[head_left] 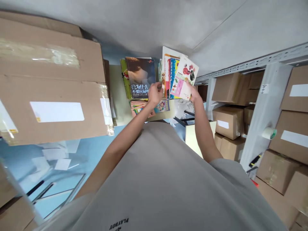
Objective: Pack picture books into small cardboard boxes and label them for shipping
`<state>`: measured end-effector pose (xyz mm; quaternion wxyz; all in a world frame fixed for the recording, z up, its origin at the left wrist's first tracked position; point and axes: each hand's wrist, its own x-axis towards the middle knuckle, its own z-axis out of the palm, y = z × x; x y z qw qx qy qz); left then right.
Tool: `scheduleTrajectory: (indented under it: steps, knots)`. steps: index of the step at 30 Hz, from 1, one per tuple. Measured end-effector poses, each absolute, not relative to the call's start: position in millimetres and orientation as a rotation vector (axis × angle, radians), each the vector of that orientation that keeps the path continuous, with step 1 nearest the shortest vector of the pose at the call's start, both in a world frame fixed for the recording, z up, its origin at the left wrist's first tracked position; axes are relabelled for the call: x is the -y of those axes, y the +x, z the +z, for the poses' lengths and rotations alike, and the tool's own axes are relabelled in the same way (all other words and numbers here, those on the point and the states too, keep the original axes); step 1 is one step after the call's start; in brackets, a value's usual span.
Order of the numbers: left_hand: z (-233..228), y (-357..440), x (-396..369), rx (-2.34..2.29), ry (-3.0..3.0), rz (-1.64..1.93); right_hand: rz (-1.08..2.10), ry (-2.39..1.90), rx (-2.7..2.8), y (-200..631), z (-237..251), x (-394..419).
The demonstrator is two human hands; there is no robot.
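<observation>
My right hand point(193, 92) is closed on the lower right corner of a white book point(184, 77) with red fruit on its cover, tilted over other books. My left hand point(155, 93) has its fingers curled against the left edge of a fanned stack of books point(172, 72); what is between its fingertips is hidden. Just left of it lies a dark-covered book point(141, 75) on top of a green book point(125, 77). Several thin colourful booklets point(141, 107) and a booklet with cartoon figures point(163, 106) lie below, nearer to me.
The books lie on a cream-coloured table point(117, 96) against a pale wall. A large taped cardboard box point(53, 86) stands at the left. On the right, a metal shelf point(256, 118) holds several cardboard boxes point(228, 120). Crumpled paper point(184, 106) lies beside the table.
</observation>
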<state>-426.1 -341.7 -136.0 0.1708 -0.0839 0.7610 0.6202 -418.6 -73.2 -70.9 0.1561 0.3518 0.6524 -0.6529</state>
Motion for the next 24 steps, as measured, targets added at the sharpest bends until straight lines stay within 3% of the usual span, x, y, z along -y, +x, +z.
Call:
scheduleTrajectory:
  steps: [14,24]
  knots:
    - [-148,-421,346,-2.38,-0.35,1.577,-2.052,0.812,-2.018,-447,-99,84]
    - [-118,-413,353,-2.451,0.052,1.321,-2.012,0.481,-2.203,-464,-94,110]
